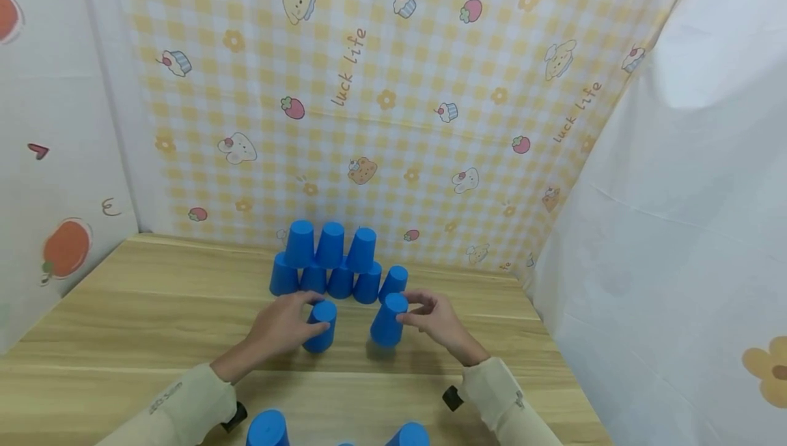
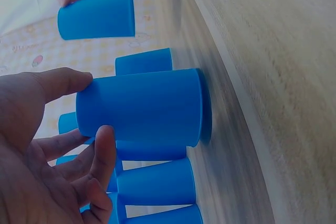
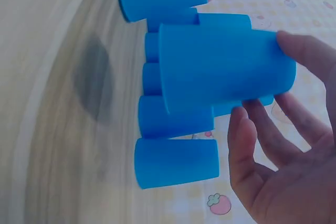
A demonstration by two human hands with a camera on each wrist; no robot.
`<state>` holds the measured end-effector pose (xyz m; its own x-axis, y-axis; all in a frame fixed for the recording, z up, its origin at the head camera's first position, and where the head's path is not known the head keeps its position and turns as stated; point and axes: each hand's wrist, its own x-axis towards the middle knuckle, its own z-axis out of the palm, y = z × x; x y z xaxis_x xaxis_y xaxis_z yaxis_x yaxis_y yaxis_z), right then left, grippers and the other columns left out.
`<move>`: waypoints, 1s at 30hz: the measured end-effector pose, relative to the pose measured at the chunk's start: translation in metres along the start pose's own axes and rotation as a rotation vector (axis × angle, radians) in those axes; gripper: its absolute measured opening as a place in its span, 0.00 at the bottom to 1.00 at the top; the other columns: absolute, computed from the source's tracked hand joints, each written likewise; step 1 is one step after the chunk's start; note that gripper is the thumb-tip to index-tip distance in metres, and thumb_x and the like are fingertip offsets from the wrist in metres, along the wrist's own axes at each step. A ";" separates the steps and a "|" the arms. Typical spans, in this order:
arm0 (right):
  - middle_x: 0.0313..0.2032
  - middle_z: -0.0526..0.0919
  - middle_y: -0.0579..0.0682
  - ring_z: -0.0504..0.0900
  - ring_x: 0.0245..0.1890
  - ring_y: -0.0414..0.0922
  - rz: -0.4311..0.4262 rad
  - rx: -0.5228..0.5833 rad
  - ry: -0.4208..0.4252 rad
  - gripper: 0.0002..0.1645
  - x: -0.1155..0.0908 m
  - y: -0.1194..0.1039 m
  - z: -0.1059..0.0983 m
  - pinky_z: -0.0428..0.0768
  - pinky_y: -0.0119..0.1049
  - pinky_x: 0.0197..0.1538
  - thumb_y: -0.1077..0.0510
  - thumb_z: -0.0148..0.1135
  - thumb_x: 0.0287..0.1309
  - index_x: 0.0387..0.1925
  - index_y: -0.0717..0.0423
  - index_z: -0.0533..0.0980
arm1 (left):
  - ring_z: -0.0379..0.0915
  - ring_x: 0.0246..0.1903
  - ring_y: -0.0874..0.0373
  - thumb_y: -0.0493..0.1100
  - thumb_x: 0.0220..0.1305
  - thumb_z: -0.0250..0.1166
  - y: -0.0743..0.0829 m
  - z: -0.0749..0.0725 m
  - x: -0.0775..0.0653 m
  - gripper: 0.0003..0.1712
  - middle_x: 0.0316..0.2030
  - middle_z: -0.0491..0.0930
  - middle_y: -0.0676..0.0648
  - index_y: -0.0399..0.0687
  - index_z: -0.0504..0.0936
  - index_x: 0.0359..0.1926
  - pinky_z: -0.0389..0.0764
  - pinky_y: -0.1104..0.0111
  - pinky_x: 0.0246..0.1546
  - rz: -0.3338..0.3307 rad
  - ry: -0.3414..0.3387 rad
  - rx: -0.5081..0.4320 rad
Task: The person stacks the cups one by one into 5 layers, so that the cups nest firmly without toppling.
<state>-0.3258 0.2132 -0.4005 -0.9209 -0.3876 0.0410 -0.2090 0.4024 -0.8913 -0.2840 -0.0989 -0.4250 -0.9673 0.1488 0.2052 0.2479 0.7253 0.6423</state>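
Note:
My left hand [image 1: 279, 326] pinches an upside-down blue plastic cup [image 1: 319, 335] near its narrow top, thumb on one side and fingers on the other. In the left wrist view this cup [image 2: 142, 106] has its wide rim close to the wood; whether it touches is hard to tell. My right hand [image 1: 439, 321] grips another upside-down blue cup [image 1: 386, 326]. Its shadow lies apart from it in the right wrist view, so this cup [image 3: 220, 64] hangs above the table. Behind both hands, three blue cups [image 1: 330, 246] stand on a row of several more [image 1: 284, 276].
The rightmost cup [image 1: 394, 282] of the bottom row carries nothing on top. More blue cups [image 1: 268, 427] stand at the near edge, partly cut off. A patterned cloth [image 1: 381, 132] hangs behind the wooden table [image 1: 184, 296], with white sheets [image 1: 664, 227] at the sides.

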 end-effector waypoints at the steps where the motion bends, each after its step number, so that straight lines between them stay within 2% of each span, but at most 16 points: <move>1: 0.55 0.81 0.54 0.83 0.45 0.49 0.005 0.004 0.016 0.28 0.001 -0.001 0.000 0.80 0.47 0.41 0.51 0.70 0.59 0.59 0.53 0.77 | 0.81 0.42 0.50 0.51 0.56 0.74 0.000 0.000 0.000 0.27 0.52 0.82 0.44 0.47 0.82 0.55 0.81 0.60 0.32 0.001 -0.001 0.001; 4: 0.55 0.81 0.53 0.83 0.45 0.48 0.030 0.021 0.060 0.29 0.006 -0.005 0.000 0.80 0.43 0.41 0.48 0.71 0.58 0.60 0.51 0.76 | 0.81 0.42 0.50 0.52 0.56 0.75 0.001 0.001 0.000 0.28 0.51 0.83 0.44 0.47 0.82 0.55 0.82 0.60 0.33 0.004 -0.002 0.009; 9: 0.55 0.81 0.52 0.83 0.46 0.48 0.042 0.037 0.135 0.31 0.013 -0.012 -0.001 0.81 0.44 0.43 0.46 0.72 0.56 0.60 0.49 0.77 | 0.81 0.47 0.47 0.51 0.55 0.75 0.001 0.001 0.000 0.27 0.52 0.83 0.44 0.47 0.82 0.55 0.83 0.57 0.36 0.007 0.002 0.012; 15: 0.56 0.80 0.51 0.81 0.52 0.51 0.039 0.083 0.188 0.30 0.022 -0.021 -0.002 0.80 0.49 0.53 0.47 0.73 0.55 0.59 0.47 0.77 | 0.81 0.45 0.49 0.51 0.55 0.75 0.003 0.003 0.001 0.27 0.50 0.84 0.45 0.48 0.83 0.54 0.82 0.58 0.35 -0.002 -0.007 0.008; 19: 0.57 0.80 0.53 0.80 0.55 0.54 0.020 0.100 0.216 0.31 0.030 -0.026 -0.001 0.78 0.54 0.57 0.48 0.72 0.57 0.61 0.50 0.76 | 0.81 0.47 0.47 0.51 0.55 0.75 0.004 0.004 0.003 0.26 0.49 0.84 0.45 0.48 0.83 0.54 0.83 0.55 0.38 0.000 -0.012 0.005; 23: 0.57 0.80 0.56 0.80 0.55 0.56 -0.011 0.091 0.240 0.30 0.040 -0.030 -0.001 0.78 0.54 0.57 0.50 0.71 0.59 0.61 0.53 0.75 | 0.82 0.45 0.50 0.51 0.55 0.75 0.003 0.007 0.004 0.26 0.48 0.84 0.46 0.48 0.83 0.53 0.83 0.56 0.38 0.006 -0.018 0.014; 30: 0.55 0.81 0.54 0.83 0.52 0.54 -0.033 0.086 0.297 0.28 0.055 -0.033 -0.003 0.79 0.50 0.55 0.52 0.72 0.57 0.59 0.52 0.77 | 0.82 0.43 0.51 0.51 0.56 0.75 0.004 0.008 0.005 0.26 0.46 0.84 0.46 0.47 0.83 0.53 0.83 0.58 0.36 0.005 -0.023 0.003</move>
<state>-0.3709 0.1812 -0.3671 -0.9725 -0.1351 0.1898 -0.2239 0.3169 -0.9217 -0.2888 -0.0898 -0.4274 -0.9670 0.1677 0.1917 0.2527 0.7266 0.6389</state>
